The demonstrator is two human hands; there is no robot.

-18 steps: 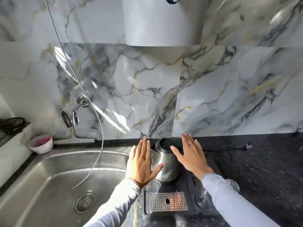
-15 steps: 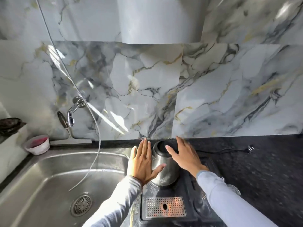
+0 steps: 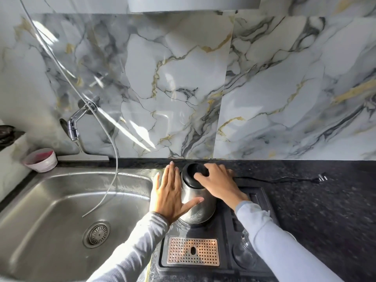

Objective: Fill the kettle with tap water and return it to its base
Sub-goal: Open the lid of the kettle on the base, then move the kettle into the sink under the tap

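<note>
A steel kettle (image 3: 198,204) with a black lid (image 3: 195,173) stands on its black base tray (image 3: 256,202) just right of the sink. My left hand (image 3: 167,195) lies flat against the kettle's left side, fingers straight, thumb across the front of the body. My right hand (image 3: 220,183) rests on the kettle's right shoulder, its fingers curled over the lid's edge. The chrome tap (image 3: 76,121) juts from the marble wall above the sink's back left.
The steel sink (image 3: 61,210) fills the lower left, with a drain (image 3: 97,234) and a thin hose (image 3: 110,155) hanging into it. A small white bowl (image 3: 40,159) sits by the tap. A perforated drip grate (image 3: 193,251) and a black power cord (image 3: 284,179) lie on the dark counter.
My right hand has moved left from beside the kettle onto its lid and curled its fingers. My left hand stays pressed on the kettle's side. The view has tilted downward.
</note>
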